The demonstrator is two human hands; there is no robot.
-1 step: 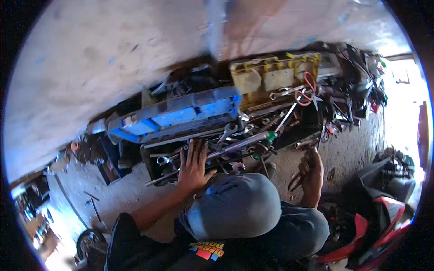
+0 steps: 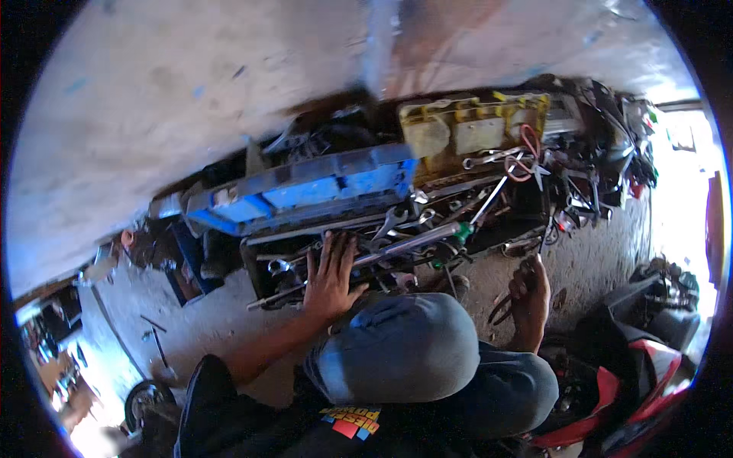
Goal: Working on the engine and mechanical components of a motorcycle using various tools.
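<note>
Head view: tools (image 2: 412,243) beneath left hand (image 2: 331,278); dark-handled tool (image 2: 500,304) in right hand (image 2: 529,298).

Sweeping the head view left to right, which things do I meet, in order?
Wheel → left hand, fingers spread over the tools → green piece of a long tool → right hand, gripping a dark-handled tool → bright opening.

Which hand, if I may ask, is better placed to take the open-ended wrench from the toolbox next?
Probably the left hand: it lies spread over the toolbox, near the wrench, while the right hand is farther off, holding a dark tool.
</note>
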